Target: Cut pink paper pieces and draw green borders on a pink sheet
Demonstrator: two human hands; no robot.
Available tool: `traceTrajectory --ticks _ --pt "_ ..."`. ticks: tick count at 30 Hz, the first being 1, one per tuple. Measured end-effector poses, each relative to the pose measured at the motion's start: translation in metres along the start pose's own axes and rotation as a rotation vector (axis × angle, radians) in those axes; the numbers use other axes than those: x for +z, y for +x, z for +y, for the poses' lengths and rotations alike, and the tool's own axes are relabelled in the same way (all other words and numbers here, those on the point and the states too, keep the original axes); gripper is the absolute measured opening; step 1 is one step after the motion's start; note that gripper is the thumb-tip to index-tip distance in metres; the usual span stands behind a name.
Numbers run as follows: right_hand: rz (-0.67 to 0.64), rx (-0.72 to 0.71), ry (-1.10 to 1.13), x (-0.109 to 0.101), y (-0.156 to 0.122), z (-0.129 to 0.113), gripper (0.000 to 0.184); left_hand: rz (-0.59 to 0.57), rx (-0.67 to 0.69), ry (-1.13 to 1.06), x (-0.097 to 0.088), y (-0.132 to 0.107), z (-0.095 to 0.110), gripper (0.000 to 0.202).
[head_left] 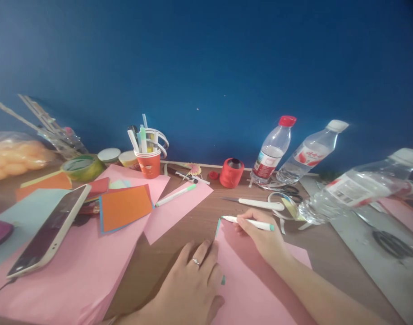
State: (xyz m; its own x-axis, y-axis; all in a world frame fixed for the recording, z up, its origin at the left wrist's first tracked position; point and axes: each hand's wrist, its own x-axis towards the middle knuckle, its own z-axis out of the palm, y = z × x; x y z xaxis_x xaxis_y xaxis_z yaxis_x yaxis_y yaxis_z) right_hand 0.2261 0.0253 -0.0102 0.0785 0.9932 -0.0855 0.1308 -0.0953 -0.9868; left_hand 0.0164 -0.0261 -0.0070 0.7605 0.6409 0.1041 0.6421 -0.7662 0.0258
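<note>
Presently, the right hand [257, 232] is clamping a white marker [260, 224] between thumb and fingers, and the marker's green tip is resting at the upper left corner of a pink sheet [242, 289]. A green line is running down the sheet's edge from that corner. The left hand [196, 282] is lying palm down across the left edge of the sheet, its fingers extended and slightly apart, gripping nothing; a ring [196, 261] is showing on one finger. A small green patch is showing on the sheet just beside this hand.

The sheet is lying on the brown surface [193, 225], in front of the person. Beyond the right hand, a white-handled knife [260, 204] is lying near a red roll [231, 172]. To the left, a second marker [175, 195] is lying on another pink sheet [166, 223], and a red cup [149, 164] is holding pens. Farther left, a phone [51, 230] is resting on more paper.
</note>
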Motion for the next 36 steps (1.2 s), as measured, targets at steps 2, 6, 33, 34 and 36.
traceTrajectory --ticks 2,6,33,34,36 --pt "-0.002 -0.02 0.065 -0.002 -0.002 0.0 0.025 -0.032 -0.056 -0.076 -0.006 0.004 -0.003 0.024" --pt "-0.118 -0.126 0.281 -0.005 -0.015 0.0 0.028 -0.06 -0.269 -0.202 -0.016 0.012 -0.012 0.025" --pt "-0.422 -0.168 0.131 0.009 -0.043 -0.014 0.021 0.201 -0.122 -0.163 -0.019 0.002 -0.005 0.022" --pt "-0.387 -0.17 0.146 0.011 -0.041 -0.014 0.022 0.182 -0.137 -0.1 -0.025 0.003 -0.006 0.023" --pt "-0.321 -0.179 0.189 0.013 -0.035 -0.012 0.028 0.168 -0.192 -0.012 -0.04 0.004 -0.012 0.025"
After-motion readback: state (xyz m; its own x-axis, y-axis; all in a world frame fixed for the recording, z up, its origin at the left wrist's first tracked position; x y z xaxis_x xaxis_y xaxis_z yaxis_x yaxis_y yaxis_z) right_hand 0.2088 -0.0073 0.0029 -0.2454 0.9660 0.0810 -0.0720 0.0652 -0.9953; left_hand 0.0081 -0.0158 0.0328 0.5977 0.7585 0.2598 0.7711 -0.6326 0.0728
